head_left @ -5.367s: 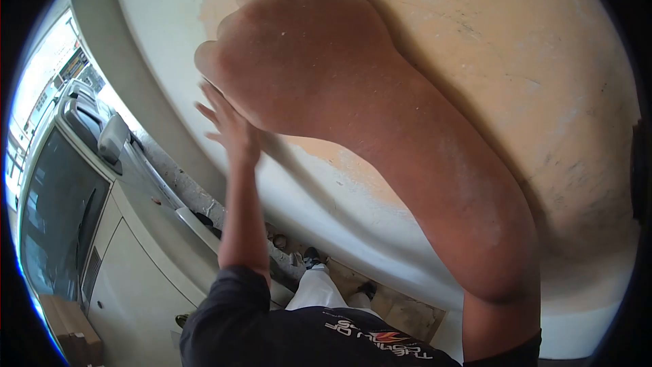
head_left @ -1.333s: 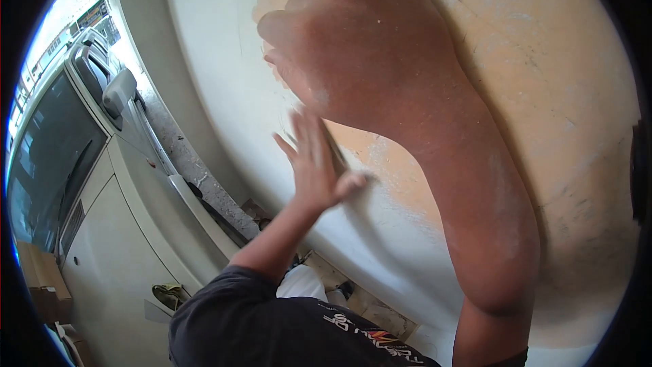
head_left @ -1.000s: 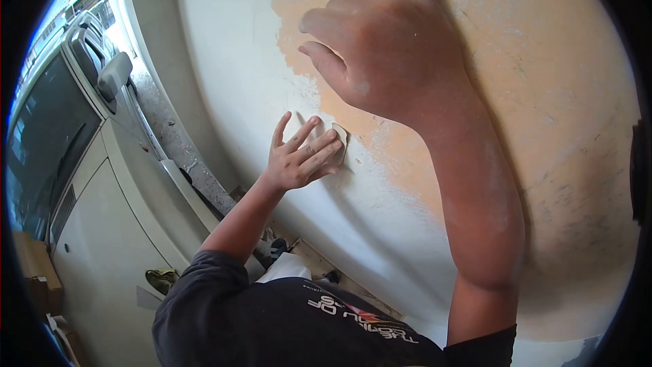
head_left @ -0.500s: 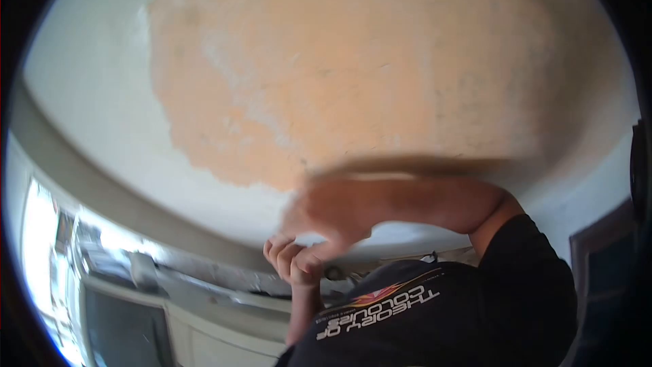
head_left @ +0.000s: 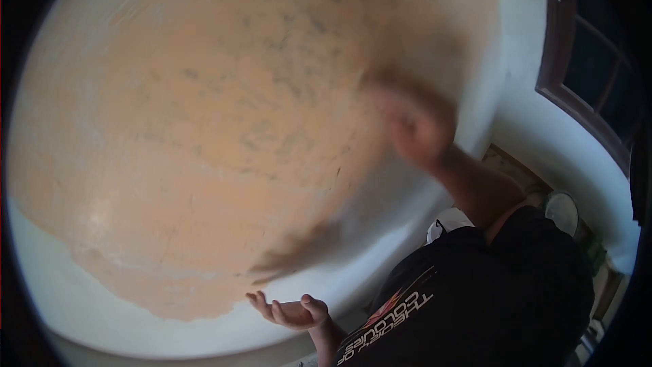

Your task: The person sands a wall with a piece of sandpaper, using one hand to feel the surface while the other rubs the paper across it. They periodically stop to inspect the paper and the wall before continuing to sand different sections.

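Note:
My right hand [head_left: 418, 119] is raised against the orange-tan patch of wall [head_left: 217, 143], at its right part. Motion smears its fingers, and I cannot tell whether something is held in them. My left hand [head_left: 292, 314] is low in the view, palm up, with fingers spread and nothing in it. It is nearest to the patch's lower edge, where the pale wall [head_left: 166, 331] begins. Dark flecks and whitish streaks mark the patch. A hand-shaped shadow [head_left: 292, 255] falls on the wall above my left hand.
A dark-framed window [head_left: 584, 61] is at the upper right. Below it, beside my black shirt [head_left: 475, 299], are a round whitish object [head_left: 562, 214] and a wooden-looking edge [head_left: 516, 166]. Something white [head_left: 448, 221] shows behind my shoulder.
The view has swung right, bringing in the window and losing the cabinet side. My hands, close together before, are now apart: the right reaches up the wall, the left has opened.

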`<act>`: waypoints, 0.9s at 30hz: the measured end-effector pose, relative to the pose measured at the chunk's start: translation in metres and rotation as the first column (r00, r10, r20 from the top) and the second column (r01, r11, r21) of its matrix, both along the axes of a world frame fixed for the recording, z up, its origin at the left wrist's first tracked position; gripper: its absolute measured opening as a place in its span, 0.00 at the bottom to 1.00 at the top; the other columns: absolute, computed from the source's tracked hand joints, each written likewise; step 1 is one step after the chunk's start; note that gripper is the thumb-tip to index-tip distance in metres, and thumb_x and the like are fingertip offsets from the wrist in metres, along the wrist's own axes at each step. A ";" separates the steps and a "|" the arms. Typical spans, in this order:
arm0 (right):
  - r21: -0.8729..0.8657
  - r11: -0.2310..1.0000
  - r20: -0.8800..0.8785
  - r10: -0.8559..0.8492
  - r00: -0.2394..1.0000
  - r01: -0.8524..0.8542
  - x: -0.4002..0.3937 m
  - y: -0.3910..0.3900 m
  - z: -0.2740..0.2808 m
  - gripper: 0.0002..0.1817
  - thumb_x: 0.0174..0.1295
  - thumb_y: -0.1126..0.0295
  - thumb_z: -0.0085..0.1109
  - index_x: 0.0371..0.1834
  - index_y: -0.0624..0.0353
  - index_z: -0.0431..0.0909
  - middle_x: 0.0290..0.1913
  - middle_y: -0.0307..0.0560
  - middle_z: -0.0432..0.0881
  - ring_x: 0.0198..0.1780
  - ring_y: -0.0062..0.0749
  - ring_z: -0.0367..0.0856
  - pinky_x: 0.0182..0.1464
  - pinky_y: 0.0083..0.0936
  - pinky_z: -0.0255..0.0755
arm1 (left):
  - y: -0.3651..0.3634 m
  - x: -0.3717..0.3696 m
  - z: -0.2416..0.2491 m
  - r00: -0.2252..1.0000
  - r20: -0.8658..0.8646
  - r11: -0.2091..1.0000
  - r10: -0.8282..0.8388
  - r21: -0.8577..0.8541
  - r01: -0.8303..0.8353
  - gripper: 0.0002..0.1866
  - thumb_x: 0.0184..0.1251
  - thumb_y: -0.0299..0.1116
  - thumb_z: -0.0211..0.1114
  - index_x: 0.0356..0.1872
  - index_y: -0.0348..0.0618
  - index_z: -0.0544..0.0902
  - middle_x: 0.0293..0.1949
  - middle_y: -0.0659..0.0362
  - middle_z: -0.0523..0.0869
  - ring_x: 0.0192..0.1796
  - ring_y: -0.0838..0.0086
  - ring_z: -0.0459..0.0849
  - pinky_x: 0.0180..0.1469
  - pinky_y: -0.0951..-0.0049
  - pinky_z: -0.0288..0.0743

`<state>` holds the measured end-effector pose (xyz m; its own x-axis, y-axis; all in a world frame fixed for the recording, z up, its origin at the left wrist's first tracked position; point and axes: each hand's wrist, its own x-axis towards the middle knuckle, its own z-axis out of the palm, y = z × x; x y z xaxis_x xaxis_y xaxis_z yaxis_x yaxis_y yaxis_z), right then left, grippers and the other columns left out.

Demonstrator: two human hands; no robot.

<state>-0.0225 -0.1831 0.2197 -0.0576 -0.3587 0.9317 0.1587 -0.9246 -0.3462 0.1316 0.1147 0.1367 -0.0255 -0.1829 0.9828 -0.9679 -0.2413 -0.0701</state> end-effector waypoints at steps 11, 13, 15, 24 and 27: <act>-0.286 0.924 -0.424 -0.360 0.831 0.254 0.015 -0.087 -0.055 0.43 0.61 0.40 0.47 0.70 0.64 0.56 0.74 0.58 0.53 0.75 0.57 0.47 0.66 0.73 0.33 | -0.099 0.011 0.029 0.998 0.053 0.997 -0.017 0.081 0.012 0.35 0.66 0.54 0.56 0.69 0.46 0.60 0.71 0.37 0.55 0.75 0.43 0.47 0.70 0.37 0.30; -0.031 0.933 -0.209 -0.356 0.911 0.358 -0.022 -0.170 -0.012 0.47 0.61 0.40 0.49 0.73 0.64 0.48 0.76 0.59 0.46 0.77 0.55 0.39 0.69 0.67 0.30 | -0.131 -0.003 0.019 0.989 0.013 0.970 0.145 0.193 -0.145 0.41 0.65 0.61 0.54 0.72 0.46 0.57 0.72 0.36 0.50 0.75 0.42 0.42 0.68 0.36 0.20; 0.350 0.881 -0.184 -0.270 0.945 0.320 -0.059 -0.263 0.020 0.51 0.60 0.41 0.51 0.75 0.63 0.39 0.76 0.61 0.40 0.77 0.55 0.34 0.71 0.62 0.27 | -0.169 -0.014 0.013 0.952 0.072 0.925 0.299 0.223 -0.307 0.41 0.64 0.63 0.52 0.72 0.47 0.58 0.73 0.36 0.49 0.75 0.42 0.42 0.67 0.34 0.20; -0.125 0.973 -0.408 -0.229 0.884 0.195 -0.083 -0.225 -0.142 0.49 0.62 0.41 0.49 0.74 0.66 0.42 0.76 0.65 0.41 0.77 0.57 0.35 0.70 0.63 0.23 | -0.243 -0.071 0.064 0.799 -0.172 0.811 0.577 0.006 -0.585 0.43 0.54 0.77 0.48 0.67 0.65 0.70 0.74 0.40 0.45 0.74 0.39 0.40 0.64 0.23 0.33; 0.467 0.864 -0.137 -0.140 0.981 0.189 -0.116 -0.341 -0.131 0.48 0.64 0.47 0.49 0.75 0.66 0.37 0.76 0.63 0.38 0.77 0.54 0.31 0.72 0.56 0.25 | -0.271 -0.075 0.073 0.784 -0.124 0.792 0.608 0.032 -0.609 0.42 0.56 0.74 0.51 0.70 0.65 0.65 0.74 0.40 0.44 0.74 0.36 0.41 0.64 0.24 0.36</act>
<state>-0.1387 -0.5237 0.0890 -0.0749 -0.7527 0.6541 -0.0376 -0.6534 -0.7561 0.0568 -0.1563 0.2092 0.2071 -0.1109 0.9720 -0.6201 -0.7834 0.0427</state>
